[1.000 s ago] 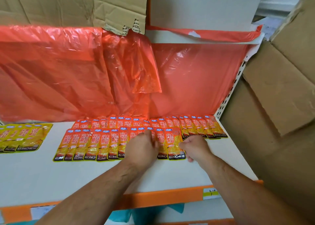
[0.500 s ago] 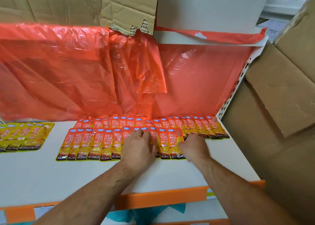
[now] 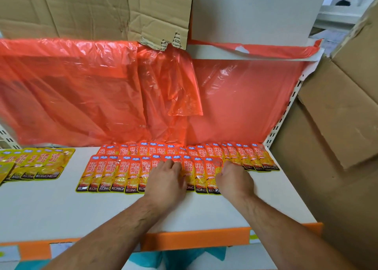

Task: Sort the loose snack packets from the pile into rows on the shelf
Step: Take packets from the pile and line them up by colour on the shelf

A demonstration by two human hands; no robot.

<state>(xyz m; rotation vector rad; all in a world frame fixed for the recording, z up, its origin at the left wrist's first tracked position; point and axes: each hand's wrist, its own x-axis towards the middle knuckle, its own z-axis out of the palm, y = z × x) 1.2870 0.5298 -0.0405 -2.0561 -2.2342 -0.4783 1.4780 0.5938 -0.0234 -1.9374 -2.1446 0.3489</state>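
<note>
Two overlapping rows of orange-red snack packets lie on the white shelf (image 3: 61, 212): a back row (image 3: 206, 150) against the red plastic and a front row (image 3: 114, 174). My left hand (image 3: 166, 179) lies flat on the middle of the front row, fingers straight and pressing the packets. My right hand (image 3: 233, 178) rests at the right end of that row with fingers curled, touching the last front packet (image 3: 210, 173); whether it grips the packet is hidden.
Yellow snack packets (image 3: 34, 163) lie in a group at the shelf's left. Red plastic sheeting (image 3: 81, 98) hangs behind the rows. Cardboard (image 3: 337, 126) stands to the right of the perforated shelf upright (image 3: 286, 110). An orange strip (image 3: 194, 239) edges the shelf front.
Both hands slid slightly forward over the front row. My left hand has flattened further onto the packets, and my right hand has stayed at the row's right end.
</note>
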